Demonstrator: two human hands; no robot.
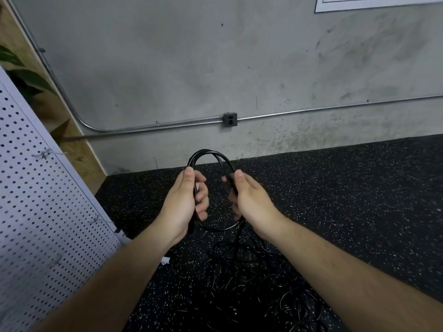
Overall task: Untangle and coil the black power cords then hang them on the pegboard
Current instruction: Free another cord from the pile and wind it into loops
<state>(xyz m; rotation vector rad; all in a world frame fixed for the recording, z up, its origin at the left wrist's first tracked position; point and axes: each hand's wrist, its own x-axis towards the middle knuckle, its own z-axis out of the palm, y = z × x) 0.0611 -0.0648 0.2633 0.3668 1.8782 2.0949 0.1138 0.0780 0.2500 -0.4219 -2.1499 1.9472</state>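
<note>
Two bare forearms (pixel 119 271) reach forward from the lower corners, palms facing each other, holding one coil (pixel 211 155) of black cord upright between them above the floor (pixel 347 188). The left hand (pixel 183 200) curls its fingers round the coil's left side, thumb lying straight up along the strands. The right hand (pixel 250 202) grips the right side likewise, thumb tip pressed on the cord, fingers wrapped behind. From the coil's bottom a strand drops to a tangled pile (pixel 251 283) of black cords on the speckled floor, under the wrists. The white pegboard (pixel 36 212) stands at the left, with wire hooks (pixel 43 154) on it. On the concrete wall (pixel 167 68) a white sheet (pixel 378 3) is cut by the top edge; only its black border line shows.
</note>
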